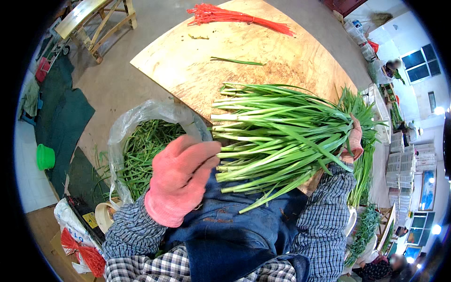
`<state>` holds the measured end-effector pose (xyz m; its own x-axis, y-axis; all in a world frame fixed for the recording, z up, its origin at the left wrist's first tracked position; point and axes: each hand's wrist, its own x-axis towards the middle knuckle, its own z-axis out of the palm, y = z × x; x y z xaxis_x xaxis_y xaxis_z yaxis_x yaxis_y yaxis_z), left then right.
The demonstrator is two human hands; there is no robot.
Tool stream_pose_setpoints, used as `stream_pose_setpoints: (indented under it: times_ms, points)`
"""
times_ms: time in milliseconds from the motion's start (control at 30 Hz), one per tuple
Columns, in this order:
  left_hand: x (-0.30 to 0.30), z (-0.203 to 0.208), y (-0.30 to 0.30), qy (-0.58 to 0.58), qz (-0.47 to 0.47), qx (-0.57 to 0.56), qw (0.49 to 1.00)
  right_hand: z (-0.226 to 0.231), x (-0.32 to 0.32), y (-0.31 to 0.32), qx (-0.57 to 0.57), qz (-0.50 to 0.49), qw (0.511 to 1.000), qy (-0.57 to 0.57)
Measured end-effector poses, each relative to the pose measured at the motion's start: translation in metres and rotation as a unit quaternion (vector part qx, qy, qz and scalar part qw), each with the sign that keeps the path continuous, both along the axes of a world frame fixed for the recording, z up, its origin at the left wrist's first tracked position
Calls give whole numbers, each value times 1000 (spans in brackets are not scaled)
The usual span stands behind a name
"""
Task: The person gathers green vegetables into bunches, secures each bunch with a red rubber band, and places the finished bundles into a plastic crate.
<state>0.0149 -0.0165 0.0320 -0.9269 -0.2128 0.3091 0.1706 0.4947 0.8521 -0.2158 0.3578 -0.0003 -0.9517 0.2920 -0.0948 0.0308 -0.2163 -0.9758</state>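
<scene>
A loose bunch of green garlic (277,136), with pale stems and long flat leaves, lies across the near part of a wooden table and over my lap. Its stem ends point left. My right hand (354,138), in a pinkish glove, is wrapped round the leafy end, partly hidden by the leaves. At the stem ends is my left hand (183,176), in a pink knitted glove. Its fingers are bent and pressed together, fingertips by the stems; whether a stem is between them cannot be seen.
On the wooden table (178,61) lie a bundle of red ties (235,18) and a single green stalk (237,61). A clear plastic bag (117,136) of green trimmings stands left. More greens (361,174) lie right. Red ties (87,254) and a green tub (45,157) sit left.
</scene>
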Motion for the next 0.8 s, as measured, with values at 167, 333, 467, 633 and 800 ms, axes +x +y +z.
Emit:
stream_pose_setpoints:
  times_ms: [167,333,467,633,800]
  points:
    - [-38,-10,8,50,-1,-135,990,19,5,-4,-69,-12,996,-47]
    - [-51,-25,12,-74,-67,-55,994,18,12,-22,-42,-32,999,-14]
    - [-51,-52,7,-71,-91,-44,992,15,8,-11,-47,-39,997,-37]
    - [-23,-72,-17,-64,15,35,997,8,5,-3,-66,1,997,-50]
    - [-17,-52,-30,-222,103,270,931,8,6,10,-42,0,998,-36]
